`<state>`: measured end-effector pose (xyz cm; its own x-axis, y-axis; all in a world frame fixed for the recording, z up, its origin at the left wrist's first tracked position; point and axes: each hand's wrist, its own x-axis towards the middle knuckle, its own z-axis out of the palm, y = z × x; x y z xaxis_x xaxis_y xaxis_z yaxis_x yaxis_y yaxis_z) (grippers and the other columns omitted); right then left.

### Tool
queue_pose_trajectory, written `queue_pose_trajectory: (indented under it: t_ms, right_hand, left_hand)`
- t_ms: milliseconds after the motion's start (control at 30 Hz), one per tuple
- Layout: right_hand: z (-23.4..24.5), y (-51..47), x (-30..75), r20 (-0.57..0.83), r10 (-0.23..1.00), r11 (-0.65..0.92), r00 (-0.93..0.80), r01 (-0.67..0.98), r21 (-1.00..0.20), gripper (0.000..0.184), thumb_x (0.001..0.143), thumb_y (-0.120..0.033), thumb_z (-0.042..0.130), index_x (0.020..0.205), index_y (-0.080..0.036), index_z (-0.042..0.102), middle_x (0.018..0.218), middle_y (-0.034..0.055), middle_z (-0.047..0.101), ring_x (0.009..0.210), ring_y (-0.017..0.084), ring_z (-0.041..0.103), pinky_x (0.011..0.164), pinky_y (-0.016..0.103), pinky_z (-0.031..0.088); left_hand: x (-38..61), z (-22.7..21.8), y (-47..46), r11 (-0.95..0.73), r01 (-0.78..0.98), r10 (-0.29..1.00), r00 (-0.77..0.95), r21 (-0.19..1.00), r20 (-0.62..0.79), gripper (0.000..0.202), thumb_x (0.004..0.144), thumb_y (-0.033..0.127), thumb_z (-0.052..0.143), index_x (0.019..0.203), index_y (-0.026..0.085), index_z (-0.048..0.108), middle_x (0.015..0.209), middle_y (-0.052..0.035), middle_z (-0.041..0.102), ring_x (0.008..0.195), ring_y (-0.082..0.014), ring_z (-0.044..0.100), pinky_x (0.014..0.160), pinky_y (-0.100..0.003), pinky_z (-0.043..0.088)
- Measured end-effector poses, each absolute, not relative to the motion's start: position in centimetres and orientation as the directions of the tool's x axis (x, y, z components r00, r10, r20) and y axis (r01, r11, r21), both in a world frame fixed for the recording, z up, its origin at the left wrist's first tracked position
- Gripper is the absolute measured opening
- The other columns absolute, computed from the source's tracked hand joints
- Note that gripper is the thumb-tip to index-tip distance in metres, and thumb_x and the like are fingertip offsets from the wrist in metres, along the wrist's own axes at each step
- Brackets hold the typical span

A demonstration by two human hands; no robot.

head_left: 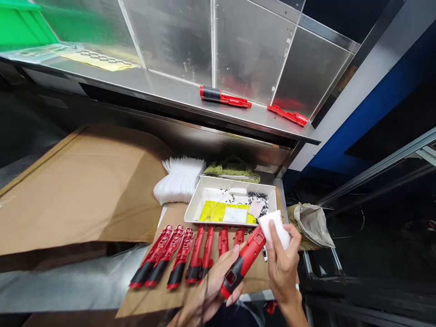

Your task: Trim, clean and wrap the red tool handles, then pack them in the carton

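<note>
My left hand (215, 286) is closed around a red and black tool housing (242, 262), held tilted up to the right above the cardboard. My right hand (283, 263) pinches a small white pad (274, 228) against the housing's upper end. Just left of my hands, several red and black housing halves (177, 256) lie in a row on the cardboard sheet (153, 299). Behind them sits a white tray (204, 190) holding yellow labels (218, 211) and small dark screws.
A stack of white pads (179, 181) lies left of the tray. A large cardboard sheet (78, 190) covers the left bench. Two red housing parts (225, 96) (289, 115) rest on the steel shelf above. A crumpled paper bag (311, 222) sits at the right.
</note>
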<state>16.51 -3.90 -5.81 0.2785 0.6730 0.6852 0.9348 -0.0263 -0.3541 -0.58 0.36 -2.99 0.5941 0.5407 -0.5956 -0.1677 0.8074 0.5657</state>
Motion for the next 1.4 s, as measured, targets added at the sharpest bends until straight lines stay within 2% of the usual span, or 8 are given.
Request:
queue_pose_trajectory:
  t_ms: [133,300,567,800,1000,1100,1267,1400]
  right_hand:
    - [-5.5,-4.3,16.8,0.681,0.691,-0.019,0.243,0.948,-0.319,0.040,0.099,-0.023,0.045,0.138,-0.026,0.056,0.122,0.0141,0.044,0.103,0.023,0.060,0.075,0.032,0.054]
    - [-5.0,-5.3,17.7,0.645,0.759,0.081,0.083,0.972,-0.220,0.043,0.099,-0.022,0.047,0.141,-0.028,0.053,0.125,0.0145,0.043,0.107,0.023,0.059,0.070,0.029,0.056]
    - [-4.1,-5.4,18.2,0.587,0.808,0.064,0.039,0.986,-0.153,0.045,0.100,-0.023,0.045,0.143,-0.031,0.050,0.126,0.0142,0.044,0.108,0.024,0.060,0.071,0.030,0.058]
    - [-4.9,-5.3,18.2,0.592,0.798,0.039,0.110,0.972,-0.233,0.044,0.100,-0.024,0.044,0.143,-0.031,0.051,0.124,0.0138,0.045,0.110,0.024,0.058,0.073,0.032,0.058]
    - [-6.1,-4.8,16.7,0.634,0.741,0.040,0.221,0.928,-0.371,0.040,0.100,-0.023,0.043,0.137,-0.026,0.057,0.127,0.0146,0.043,0.105,0.022,0.060,0.072,0.030,0.056]
    - [-6.1,-4.2,16.7,0.684,0.688,0.021,0.242,0.936,-0.352,0.038,0.100,-0.023,0.044,0.134,-0.025,0.060,0.123,0.0131,0.044,0.109,0.024,0.058,0.080,0.036,0.055]
    - [-6.7,-4.1,15.6,0.706,0.659,0.050,0.259,0.922,-0.385,0.042,0.100,-0.021,0.041,0.141,-0.024,0.053,0.124,0.0147,0.043,0.114,0.025,0.054,0.084,0.037,0.054]
    - [-7.0,-4.2,15.1,0.730,0.634,0.047,0.256,0.929,-0.366,0.047,0.099,-0.019,0.042,0.145,-0.027,0.047,0.122,0.0138,0.042,0.110,0.026,0.054,0.082,0.038,0.054]
  left_hand:
    - [-0.9,-3.8,0.5,0.730,-0.109,0.577,0.628,0.675,-0.522,0.078,0.078,0.067,0.064,0.135,0.014,0.056,0.047,0.0032,0.055,0.033,-0.0081,0.042,0.035,-0.017,0.029]
    - [-1.2,-4.9,1.2,0.686,-0.033,0.549,0.679,0.726,-0.487,0.097,0.071,0.076,0.063,0.142,0.011,0.050,0.045,0.0011,0.056,0.031,-0.0105,0.040,0.032,-0.020,0.028]
    - [-0.9,-4.3,0.8,0.661,-0.027,0.531,0.723,0.750,-0.442,0.081,0.081,0.069,0.059,0.140,0.014,0.053,0.045,0.0014,0.054,0.035,-0.0113,0.045,0.034,-0.018,0.032]
    - [-0.9,-4.8,0.7,0.707,-0.120,0.563,0.691,0.697,-0.452,0.071,0.083,0.061,0.063,0.135,0.013,0.056,0.042,0.0029,0.051,0.033,-0.0105,0.044,0.033,-0.018,0.029]
    - [-0.9,-4.2,0.6,0.843,-0.241,0.514,0.622,0.481,-0.590,0.038,0.077,0.048,0.076,0.094,0.016,0.065,0.052,0.0063,0.051,0.030,-0.0037,0.039,0.031,-0.014,0.023]
    - [-1.0,-4.0,1.2,0.905,-0.228,0.411,0.690,0.359,-0.596,0.027,0.089,0.039,0.064,0.081,0.013,0.061,0.048,0.0047,0.049,0.030,-0.0029,0.036,0.031,-0.012,0.025]
    - [-1.1,-3.6,2.3,0.978,-0.196,0.200,0.801,0.070,-0.565,0.050,0.104,0.038,0.027,0.097,0.006,0.064,0.043,0.0027,0.044,0.032,-0.0022,0.030,0.030,-0.007,0.021]
    - [-1.3,-3.8,2.5,0.968,-0.232,0.162,0.874,-0.100,-0.457,0.032,0.103,0.030,0.037,0.118,0.011,0.058,0.062,0.0004,0.055,0.034,0.0005,0.032,0.032,-0.005,0.022]
